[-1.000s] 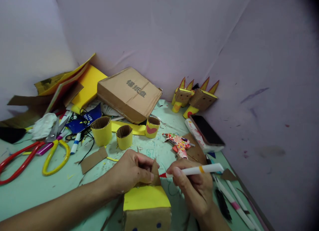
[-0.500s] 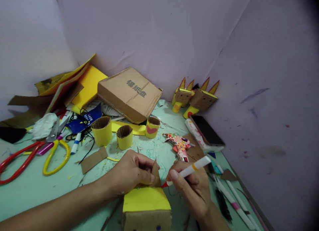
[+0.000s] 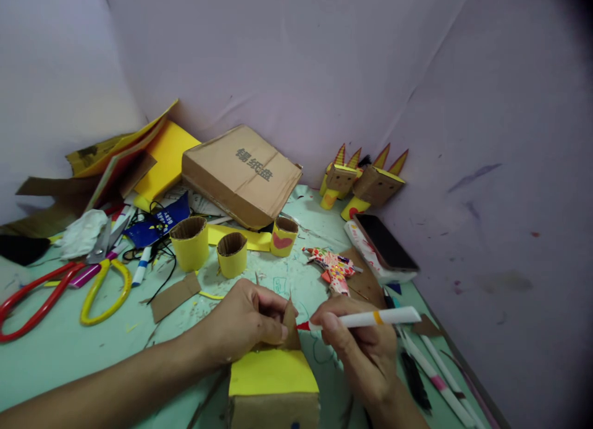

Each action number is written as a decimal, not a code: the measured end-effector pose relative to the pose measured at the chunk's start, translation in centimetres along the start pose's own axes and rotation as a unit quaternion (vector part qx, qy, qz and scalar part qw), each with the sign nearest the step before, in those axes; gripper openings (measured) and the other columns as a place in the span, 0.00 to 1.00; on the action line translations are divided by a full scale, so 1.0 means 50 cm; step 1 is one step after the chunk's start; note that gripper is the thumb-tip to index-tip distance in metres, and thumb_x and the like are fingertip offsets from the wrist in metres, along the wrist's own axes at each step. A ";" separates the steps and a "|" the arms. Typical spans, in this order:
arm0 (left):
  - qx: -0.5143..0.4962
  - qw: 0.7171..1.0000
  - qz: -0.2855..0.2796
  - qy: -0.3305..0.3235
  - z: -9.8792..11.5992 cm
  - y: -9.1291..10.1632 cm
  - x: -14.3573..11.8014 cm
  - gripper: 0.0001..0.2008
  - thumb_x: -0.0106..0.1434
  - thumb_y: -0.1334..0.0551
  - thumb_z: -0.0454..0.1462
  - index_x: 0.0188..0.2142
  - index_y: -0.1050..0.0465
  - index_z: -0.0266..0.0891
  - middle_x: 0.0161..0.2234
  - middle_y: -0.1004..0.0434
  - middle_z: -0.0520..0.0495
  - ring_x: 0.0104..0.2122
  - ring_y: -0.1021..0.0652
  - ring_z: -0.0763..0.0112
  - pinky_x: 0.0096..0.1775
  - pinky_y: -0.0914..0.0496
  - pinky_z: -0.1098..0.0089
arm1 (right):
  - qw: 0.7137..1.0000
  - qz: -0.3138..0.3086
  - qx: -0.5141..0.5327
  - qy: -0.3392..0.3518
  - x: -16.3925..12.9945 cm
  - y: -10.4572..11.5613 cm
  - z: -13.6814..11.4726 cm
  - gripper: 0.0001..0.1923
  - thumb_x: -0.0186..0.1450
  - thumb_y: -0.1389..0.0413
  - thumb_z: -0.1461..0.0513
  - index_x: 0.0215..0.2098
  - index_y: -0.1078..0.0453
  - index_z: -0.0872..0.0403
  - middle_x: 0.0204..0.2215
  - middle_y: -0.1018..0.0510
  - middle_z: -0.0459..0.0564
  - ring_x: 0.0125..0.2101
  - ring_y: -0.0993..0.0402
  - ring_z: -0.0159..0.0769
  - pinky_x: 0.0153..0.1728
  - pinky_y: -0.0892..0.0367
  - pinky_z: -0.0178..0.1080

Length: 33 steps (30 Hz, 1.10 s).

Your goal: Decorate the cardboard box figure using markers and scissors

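Observation:
My left hand (image 3: 254, 324) pinches a pointed brown cardboard piece (image 3: 291, 324) standing at the back of a small box (image 3: 273, 373) with a yellow top and cardboard front. Between the fingers of my right hand (image 3: 356, 349) is a white marker (image 3: 380, 317) with an orange band. Its red tip touches or nearly touches the right edge of the pointed piece. Beyond my hands stand two plain yellow cardboard rings (image 3: 231, 256) and a third ring (image 3: 283, 237) bearing a pink heart. Past my right hand lies a flower-patterned glue gun (image 3: 331, 268).
Scissors with red and yellow handles (image 3: 106, 293) lie at left near a blue packet (image 3: 160, 219). A large cardboard box (image 3: 243, 176) and yellow sheets (image 3: 169, 151) lie at the back. Finished cardboard figures (image 3: 377, 185) stand by the wall, behind a phone (image 3: 386, 241). Pens (image 3: 433, 373) lie at right.
My right hand has shifted the marker's tip up along the pointed piece's edge, and the marker now lies flatter, its back end further right. My left hand holds almost still.

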State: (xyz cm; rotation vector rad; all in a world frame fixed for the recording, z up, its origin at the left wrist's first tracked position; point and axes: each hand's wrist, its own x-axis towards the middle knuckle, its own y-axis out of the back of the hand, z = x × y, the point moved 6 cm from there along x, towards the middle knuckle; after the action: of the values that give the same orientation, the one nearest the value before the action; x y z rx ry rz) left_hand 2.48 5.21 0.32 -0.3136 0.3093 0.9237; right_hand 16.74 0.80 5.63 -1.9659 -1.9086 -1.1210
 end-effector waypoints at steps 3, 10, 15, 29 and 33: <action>0.005 1.000 0.000 0.000 -0.003 0.000 0.000 0.04 0.41 0.36 0.35 0.18 0.28 0.36 0.16 0.39 0.57 0.20 0.41 0.77 0.24 0.50 0.71 | 1.000 0.017 -0.009 0.015 0.002 0.004 -0.004 0.11 0.69 0.48 0.64 0.30 0.28 0.53 0.19 0.29 0.43 0.19 0.33 0.29 0.21 0.41 0.33; 0.006 1.000 -0.004 0.004 0.003 -0.003 -0.001 0.04 0.40 0.36 0.35 0.17 0.29 0.37 0.16 0.39 0.57 0.20 0.42 0.76 0.24 0.50 0.71 | 1.000 0.011 -0.023 0.017 0.003 0.005 -0.004 0.12 0.69 0.48 0.64 0.28 0.28 0.53 0.19 0.27 0.44 0.19 0.31 0.30 0.21 0.39 0.33; 0.037 0.999 -0.001 -0.006 0.029 -0.007 -0.013 0.04 0.41 0.38 0.35 0.16 0.32 0.37 0.16 0.41 0.57 0.20 0.43 0.76 0.24 0.51 0.71 | 0.999 -0.008 -0.026 0.021 -0.003 0.000 -0.004 0.14 0.69 0.49 0.63 0.26 0.29 0.53 0.18 0.28 0.44 0.18 0.33 0.30 0.20 0.40 0.33; -0.010 0.999 0.030 0.015 0.001 0.001 -0.001 0.03 0.36 0.36 0.34 0.15 0.25 0.35 0.14 0.35 0.56 0.17 0.40 0.77 0.21 0.48 0.73 | 0.997 0.037 -0.068 0.015 -0.022 0.016 0.008 0.12 0.69 0.47 0.62 0.28 0.28 0.52 0.19 0.27 0.44 0.20 0.30 0.31 0.21 0.38 0.34; -0.007 0.999 0.045 0.022 -0.001 0.006 0.000 0.05 0.36 0.36 0.34 0.16 0.23 0.35 0.13 0.33 0.56 0.16 0.38 0.77 0.21 0.47 0.74 | 0.995 0.076 -0.053 0.027 -0.020 0.027 0.002 0.10 0.69 0.48 0.63 0.32 0.27 0.51 0.21 0.25 0.44 0.20 0.29 0.30 0.21 0.36 0.32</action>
State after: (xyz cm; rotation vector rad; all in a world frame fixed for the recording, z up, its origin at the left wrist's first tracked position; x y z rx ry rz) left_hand 2.25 5.37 0.23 -0.3363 0.3599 1.0088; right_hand 18.14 -0.14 5.42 -2.0730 -1.6728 -1.2420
